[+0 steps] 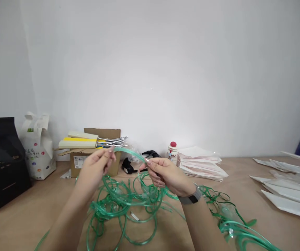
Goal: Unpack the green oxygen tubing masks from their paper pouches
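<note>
A length of clear green tubing arches between my two hands above the table. My left hand pinches one part of it between thumb and fingers. My right hand, with a grey-banded watch on the wrist, pinches it further along. Below them lies a tangled heap of green tubing in loose loops, with clear plastic pieces among it. A small white strip rests on the table inside the loops.
Behind stand an open cardboard box holding rollers, a white bottle with a red top, and a paper stack. Bags are at left. More green tubing and white pouches lie at right.
</note>
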Tool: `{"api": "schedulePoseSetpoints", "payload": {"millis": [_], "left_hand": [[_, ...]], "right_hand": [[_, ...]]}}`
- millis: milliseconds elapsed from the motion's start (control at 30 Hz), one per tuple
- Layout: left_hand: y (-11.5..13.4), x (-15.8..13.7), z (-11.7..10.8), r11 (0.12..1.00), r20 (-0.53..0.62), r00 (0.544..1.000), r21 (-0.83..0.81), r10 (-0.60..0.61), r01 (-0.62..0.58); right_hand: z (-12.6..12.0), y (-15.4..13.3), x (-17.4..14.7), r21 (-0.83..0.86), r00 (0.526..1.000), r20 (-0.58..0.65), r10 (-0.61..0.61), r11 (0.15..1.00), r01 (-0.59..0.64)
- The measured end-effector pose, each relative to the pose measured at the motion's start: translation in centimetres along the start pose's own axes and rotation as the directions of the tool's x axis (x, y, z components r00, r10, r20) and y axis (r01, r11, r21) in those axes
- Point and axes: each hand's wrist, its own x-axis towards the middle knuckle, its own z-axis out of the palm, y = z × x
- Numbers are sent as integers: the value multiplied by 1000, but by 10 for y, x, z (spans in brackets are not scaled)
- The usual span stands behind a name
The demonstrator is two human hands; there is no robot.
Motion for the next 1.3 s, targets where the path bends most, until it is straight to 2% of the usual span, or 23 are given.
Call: {"api": "schedulePoseSetpoints", "payload": {"millis": [67,133,267,367,433,500,567,633,667,733,800,833,933,1033,1100,1167,1200,1233,1300], "left_hand": [[-3,7,-13,986,-102,995,-170,-18,1],[-9,14,-20,967,-121,990,-251,-70,38],[-28,21,-15,970,-21,984,-173,-177,171],[-34,16,0,957,127,956,-92,-263,275],[-34,9,8,936,284,905,-59,-317,347],[-35,4,14,914,425,835,-41,-350,404],[-36,1,15,896,510,782,-48,-357,441],[-37,3,13,884,540,767,-86,-347,460],[-37,5,10,876,533,778,-131,-333,464],[-33,8,4,864,450,852,-280,-267,418],[-26,11,-2,847,281,945,-450,-165,282],[-21,11,-5,832,196,973,-513,-126,211],[-7,10,-11,778,48,996,-622,-82,94],[3,8,-18,772,-59,996,-636,-63,11],[7,7,-24,829,-139,989,-557,-45,-41],[10,5,-31,915,-205,979,-395,-2,-81],[11,4,-36,955,-232,972,-278,39,-105],[12,3,-40,981,-248,965,-146,89,-128],[12,1,-45,983,-225,961,125,164,-138]], "right_hand": [[-6,1,1,65,1000,17,-17,998,16],[-10,3,4,142,999,32,-31,990,26],[-14,8,10,315,996,-40,-84,945,93],[-17,5,11,352,977,-153,-149,915,195],[-18,0,8,351,941,-256,-222,885,304],[-20,-6,3,316,869,-385,-310,841,440],[-22,-12,-2,240,791,-481,-377,811,533],[-24,-16,-7,166,758,-514,-403,820,548],[-24,-18,-9,136,752,-517,-408,829,543],[-22,-18,-10,94,755,-503,-421,841,532],[-17,-15,-8,44,758,-477,-446,849,527],[-14,-13,-6,-1,752,-472,-460,853,521],[-6,-4,1,-242,703,-481,-523,851,467],[-7,2,2,-528,669,-432,-604,771,356],[-11,0,-3,-723,640,-347,-686,630,283],[-16,-6,-10,-887,624,-227,-748,424,185],[-18,-9,-14,-934,644,-176,-744,333,130],[-20,-12,-17,-959,687,-147,-711,273,77],[-21,-15,-22,-967,791,-168,-588,254,-17]]}}
